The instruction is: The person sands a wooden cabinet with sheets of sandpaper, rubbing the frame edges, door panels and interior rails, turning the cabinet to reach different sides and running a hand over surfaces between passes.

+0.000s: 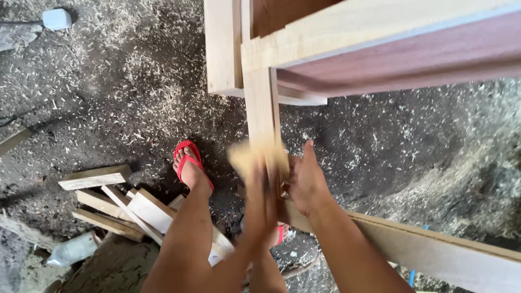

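Sawdust-strewn floor lies beneath a stiff, light wooden frame upright. Right hand braces it, fingers loosely curled against the edge. Left hand, motion-blurred, presses a limp sandpaper sheet; its grip cannot be told.

left hand motion-blurred, right hand thumb up, forearms extended forward
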